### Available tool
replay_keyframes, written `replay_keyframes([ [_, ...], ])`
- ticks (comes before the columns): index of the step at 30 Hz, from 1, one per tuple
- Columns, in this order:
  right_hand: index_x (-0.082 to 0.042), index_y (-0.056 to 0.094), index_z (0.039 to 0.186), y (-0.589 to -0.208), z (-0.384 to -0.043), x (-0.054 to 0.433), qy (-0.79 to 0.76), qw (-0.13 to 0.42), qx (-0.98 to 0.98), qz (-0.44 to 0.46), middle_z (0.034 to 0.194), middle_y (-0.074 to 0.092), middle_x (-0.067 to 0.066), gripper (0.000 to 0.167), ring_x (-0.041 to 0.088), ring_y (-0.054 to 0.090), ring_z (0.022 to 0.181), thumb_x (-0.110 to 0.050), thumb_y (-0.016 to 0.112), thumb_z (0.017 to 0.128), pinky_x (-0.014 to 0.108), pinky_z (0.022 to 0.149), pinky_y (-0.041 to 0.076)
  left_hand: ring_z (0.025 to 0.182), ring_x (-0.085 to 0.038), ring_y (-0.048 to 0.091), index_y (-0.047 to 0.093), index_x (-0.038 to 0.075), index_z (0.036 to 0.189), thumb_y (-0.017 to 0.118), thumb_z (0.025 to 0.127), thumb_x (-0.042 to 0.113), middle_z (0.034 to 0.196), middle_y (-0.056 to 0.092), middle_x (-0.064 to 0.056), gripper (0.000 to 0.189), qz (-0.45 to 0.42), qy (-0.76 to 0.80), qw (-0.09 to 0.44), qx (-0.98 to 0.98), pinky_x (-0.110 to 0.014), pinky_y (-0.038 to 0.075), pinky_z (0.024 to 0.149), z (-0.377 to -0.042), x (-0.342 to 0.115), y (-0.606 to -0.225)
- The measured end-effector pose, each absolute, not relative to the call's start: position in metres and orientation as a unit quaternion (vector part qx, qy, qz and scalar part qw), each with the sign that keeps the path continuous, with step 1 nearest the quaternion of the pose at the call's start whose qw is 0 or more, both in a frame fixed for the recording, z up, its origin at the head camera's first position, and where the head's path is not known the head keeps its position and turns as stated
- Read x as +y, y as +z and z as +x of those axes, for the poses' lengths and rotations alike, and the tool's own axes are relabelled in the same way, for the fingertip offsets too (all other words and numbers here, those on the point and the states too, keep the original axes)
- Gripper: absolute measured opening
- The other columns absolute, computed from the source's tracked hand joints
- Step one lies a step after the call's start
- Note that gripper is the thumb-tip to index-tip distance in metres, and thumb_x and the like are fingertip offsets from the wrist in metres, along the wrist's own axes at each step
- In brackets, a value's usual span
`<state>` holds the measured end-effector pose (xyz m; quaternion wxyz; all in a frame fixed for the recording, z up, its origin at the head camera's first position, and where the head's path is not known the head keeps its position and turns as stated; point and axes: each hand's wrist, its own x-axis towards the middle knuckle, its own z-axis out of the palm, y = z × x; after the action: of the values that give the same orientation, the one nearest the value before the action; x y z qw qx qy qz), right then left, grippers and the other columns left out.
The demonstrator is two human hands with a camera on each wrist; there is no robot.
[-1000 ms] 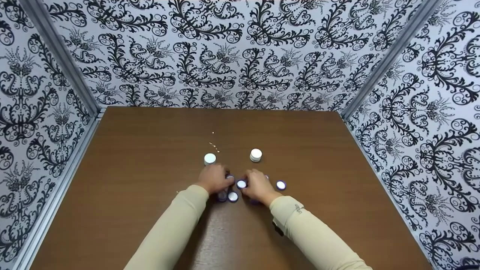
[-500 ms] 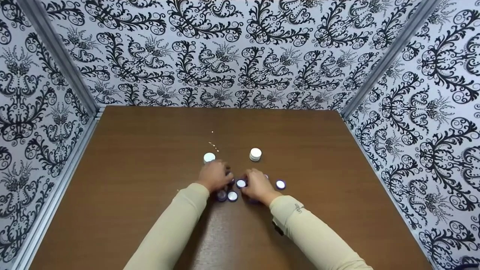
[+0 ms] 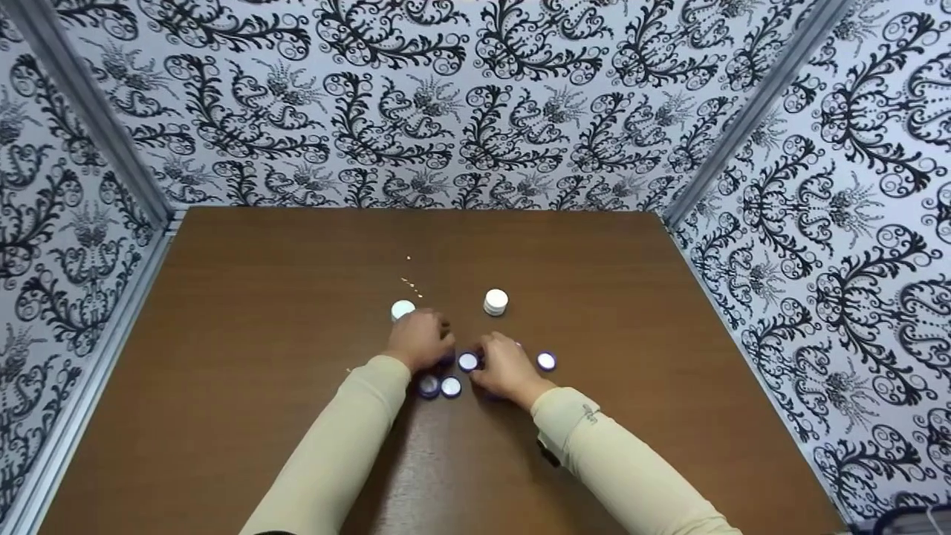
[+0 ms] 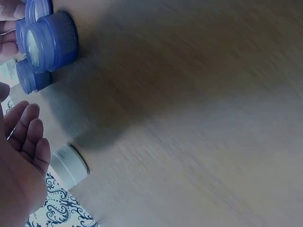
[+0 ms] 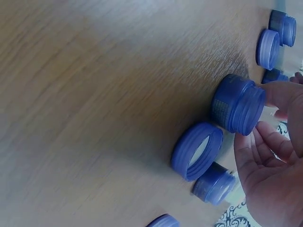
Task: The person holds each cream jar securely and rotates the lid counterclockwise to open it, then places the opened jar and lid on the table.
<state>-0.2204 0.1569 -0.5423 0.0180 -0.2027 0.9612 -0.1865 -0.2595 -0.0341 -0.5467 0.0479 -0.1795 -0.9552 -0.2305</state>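
Note:
My left hand is loosely curled above a blue jar; the left wrist view shows nothing between its thumb and fingers. The fingertips of my right hand pinch a blue-rimmed lid with a white inside, low over the table. Under the right palm an uncapped blue jar stands upright, with a blue lid next to it. Between my forearms sit another open blue jar and a white-lined lid, side by side. Part of the jar below the left hand is hidden in the head view.
Behind my left hand is a round white container. A stack of white pieces stands farther back to the right. One more lid lies right of my right hand. Small pale crumbs are scattered on the brown table.
My left hand has shifted slightly away from me, and its thumb has come off the blue piece it was touching. The right hand stays nearly still. The head view has turned a little.

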Motion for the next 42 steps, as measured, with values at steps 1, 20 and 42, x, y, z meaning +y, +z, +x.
replay_keyframes([
  [1,-0.001,0.068,0.106,-0.541,-0.22,0.158,-0.188,0.018,0.961,-0.202,0.093,0.06,0.006,0.035,0.024,0.06,0.085,-0.014,0.079,0.075,0.042,0.077,0.051,0.082,-0.03,0.066,0.073,0.009,0.088,0.062,0.084,0.027,0.087,0.068,-0.007,0.022,-0.18,-0.232,0.046,-0.955,-0.046,0.052,0.075,-0.262,-0.033,-0.547],
  [20,-0.005,0.069,0.105,-0.528,-0.198,0.193,-0.257,-0.058,0.945,-0.193,0.092,0.063,0.003,0.027,0.017,0.064,0.083,-0.014,0.077,0.081,0.034,0.073,0.054,0.109,-0.034,0.06,0.068,0.004,0.117,0.074,0.085,0.035,0.115,0.064,-0.016,0.045,-0.154,-0.234,-0.019,-0.96,-0.046,0.048,0.092,-0.309,0.015,-0.543],
  [42,-0.001,0.069,0.102,-0.53,-0.202,0.222,-0.302,-0.071,0.939,-0.149,0.094,0.065,0.009,0.02,0.02,0.067,0.081,-0.007,0.073,0.083,0.03,0.071,0.055,0.105,-0.036,0.06,0.069,0.001,0.114,0.083,0.078,0.038,0.11,0.063,-0.016,0.053,-0.125,-0.245,0.015,-0.961,-0.05,0.048,0.088,-0.329,0.048,-0.561],
])
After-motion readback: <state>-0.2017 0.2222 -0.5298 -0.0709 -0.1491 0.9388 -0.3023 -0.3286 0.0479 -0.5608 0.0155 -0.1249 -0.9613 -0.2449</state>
